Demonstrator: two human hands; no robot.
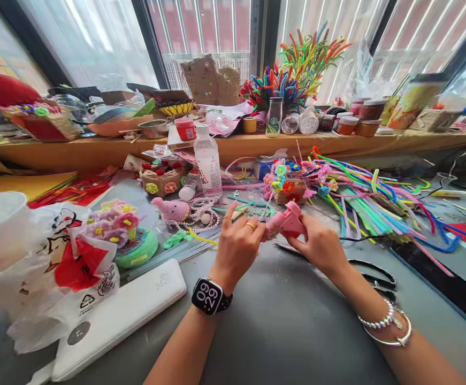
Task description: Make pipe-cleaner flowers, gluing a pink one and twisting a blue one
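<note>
In the middle of the head view, my right hand [321, 243] is wrapped round the handle of a pink hot glue gun [283, 222]. Its body points left, towards my left hand [238, 240]. My left hand is closed at that end of the gun, with the index finger lifted; the fingertips are partly hidden. A thin pale strand or stick rises beside these fingers, too fine to make out. Behind the gun stands a small woven basket [291, 191] with crocheted flowers. Clear glue sticks [172, 254] lie to the left of my left hand.
A white power bank [124, 321] and a plastic bag [68, 256] lie at left. A bottle [207, 166] stands behind my left hand. Pipe cleaners [377, 206] spread at right, near black-handled scissors [377, 275] and a dark tablet-like slab [437, 283]. Jars line the sill [337, 141].
</note>
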